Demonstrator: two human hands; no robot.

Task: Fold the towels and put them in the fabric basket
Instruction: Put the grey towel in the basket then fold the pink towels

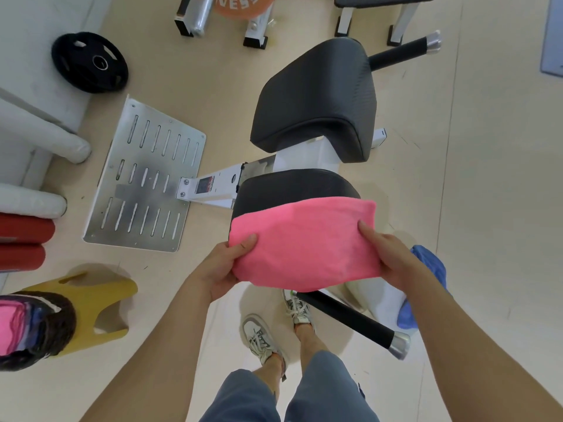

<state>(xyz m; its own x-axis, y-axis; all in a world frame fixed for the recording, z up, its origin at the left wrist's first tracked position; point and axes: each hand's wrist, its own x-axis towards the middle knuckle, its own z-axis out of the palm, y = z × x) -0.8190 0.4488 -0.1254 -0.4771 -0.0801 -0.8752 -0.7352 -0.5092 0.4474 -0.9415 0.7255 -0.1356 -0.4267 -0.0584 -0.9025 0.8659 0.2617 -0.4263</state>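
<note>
Fingers [366, 229] round soft, fuzzy, oblong-folded pink towel [301, 245]

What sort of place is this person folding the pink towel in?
Probably a gym: a black weight plate lies on the floor, and a padded machine seat stands by a slotted metal footplate. The left hand and right hand grip the pink towel.

fabric basket [62, 327]: cut by left edge
blue towel [431, 268]: mostly behind right forearm [475, 345]
orange weight plate [240, 7]: cut by top edge
</note>
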